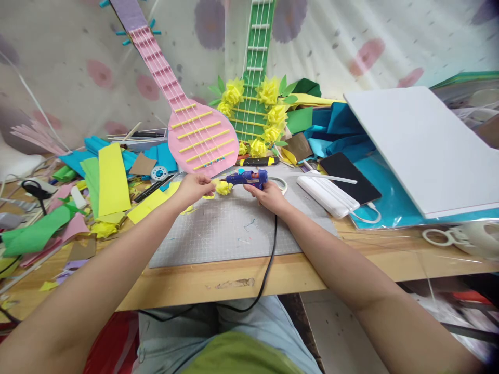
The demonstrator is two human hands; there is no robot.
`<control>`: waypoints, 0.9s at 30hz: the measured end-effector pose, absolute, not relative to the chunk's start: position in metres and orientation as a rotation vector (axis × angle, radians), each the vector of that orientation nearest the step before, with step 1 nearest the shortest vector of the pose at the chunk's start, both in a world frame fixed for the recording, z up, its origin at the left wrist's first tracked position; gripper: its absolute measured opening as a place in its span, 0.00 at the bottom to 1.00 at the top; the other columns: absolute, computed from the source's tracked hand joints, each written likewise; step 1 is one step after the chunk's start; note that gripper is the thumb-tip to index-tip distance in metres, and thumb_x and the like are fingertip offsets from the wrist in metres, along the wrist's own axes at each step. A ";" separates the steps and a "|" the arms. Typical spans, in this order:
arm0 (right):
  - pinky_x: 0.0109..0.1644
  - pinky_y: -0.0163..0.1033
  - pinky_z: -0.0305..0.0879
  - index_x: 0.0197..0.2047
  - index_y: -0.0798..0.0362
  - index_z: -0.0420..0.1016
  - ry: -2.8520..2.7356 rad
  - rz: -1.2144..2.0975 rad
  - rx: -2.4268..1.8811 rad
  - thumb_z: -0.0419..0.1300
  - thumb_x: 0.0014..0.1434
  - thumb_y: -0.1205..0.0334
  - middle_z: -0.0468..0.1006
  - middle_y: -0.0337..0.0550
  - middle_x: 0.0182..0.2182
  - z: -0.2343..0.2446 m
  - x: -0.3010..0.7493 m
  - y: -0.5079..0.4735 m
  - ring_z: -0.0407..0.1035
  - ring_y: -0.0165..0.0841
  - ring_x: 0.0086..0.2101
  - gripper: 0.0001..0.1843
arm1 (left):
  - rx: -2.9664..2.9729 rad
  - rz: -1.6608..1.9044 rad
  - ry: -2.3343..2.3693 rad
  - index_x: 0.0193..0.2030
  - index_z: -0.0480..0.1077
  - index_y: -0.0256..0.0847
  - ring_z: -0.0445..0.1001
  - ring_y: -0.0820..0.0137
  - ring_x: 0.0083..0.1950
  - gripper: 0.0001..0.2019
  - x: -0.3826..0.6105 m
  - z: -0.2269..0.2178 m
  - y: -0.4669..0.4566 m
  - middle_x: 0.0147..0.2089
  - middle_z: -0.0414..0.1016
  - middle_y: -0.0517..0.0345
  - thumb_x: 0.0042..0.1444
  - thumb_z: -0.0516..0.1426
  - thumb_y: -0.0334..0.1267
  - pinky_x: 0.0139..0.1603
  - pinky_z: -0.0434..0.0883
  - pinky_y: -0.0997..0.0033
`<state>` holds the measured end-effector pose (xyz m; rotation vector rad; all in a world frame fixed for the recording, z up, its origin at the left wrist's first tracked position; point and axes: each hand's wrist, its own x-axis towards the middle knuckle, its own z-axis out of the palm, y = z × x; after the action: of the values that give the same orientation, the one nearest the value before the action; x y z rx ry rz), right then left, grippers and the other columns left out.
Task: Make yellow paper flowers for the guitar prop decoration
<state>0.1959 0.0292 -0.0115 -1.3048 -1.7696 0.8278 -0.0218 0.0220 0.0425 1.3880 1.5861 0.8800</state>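
Note:
My right hand (271, 196) is wrapped round the handle of a blue hot glue gun (251, 178), whose nozzle points left. A clear glue stick (331, 177) juts from its back end, and a black cord (270, 259) runs down from it over the table edge. Close to the nozzle, my left hand (196, 188) is closed in a pinch on a small yellow paper piece (214, 183), partly hidden by the fingers. Just beyond lies a crumpled yellow paper flower (223, 188) on the grey cutting mat (218, 234).
Behind lean a pink paper lute (202, 137) and a green one (253, 104) with yellow flowers. Paper scraps (113, 179) crowd the left. On the right are a white power bank (327, 195), a black phone (349, 176), a white board (421, 145) and scissors (438, 237).

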 end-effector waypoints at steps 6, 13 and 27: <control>0.31 0.36 0.61 0.31 0.53 0.72 -1.756 0.814 -1.292 0.57 0.51 0.43 0.73 0.41 0.18 -0.013 0.196 0.030 0.70 0.35 0.27 0.19 | 1.431 0.838 1.578 0.22 0.69 0.36 0.70 0.75 0.22 0.08 -0.019 0.045 0.020 0.23 0.73 0.59 0.37 0.62 0.38 0.33 0.72 0.68; 0.23 0.33 0.57 0.23 0.53 0.67 -1.634 0.985 -1.297 0.58 0.48 0.40 0.67 0.37 0.15 -0.016 0.194 0.032 0.62 0.27 0.18 0.22 | 1.561 0.772 1.593 0.23 0.70 0.36 0.71 0.73 0.23 0.08 -0.025 0.041 0.023 0.24 0.74 0.58 0.39 0.61 0.39 0.30 0.71 0.70; 0.16 0.31 0.54 0.20 0.54 0.65 -1.206 1.336 -0.997 0.60 0.44 0.38 0.67 0.36 0.17 -0.015 0.194 0.039 0.54 0.21 0.14 0.25 | 2.707 0.865 1.773 0.36 0.74 0.40 0.73 0.67 0.39 0.12 -0.043 0.031 0.035 0.39 0.76 0.53 0.56 0.49 0.38 0.35 0.65 0.69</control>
<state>0.1939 0.0393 -0.0146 -0.9972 -1.2061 1.3360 -0.0428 0.0353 0.0305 2.7066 1.7729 0.8652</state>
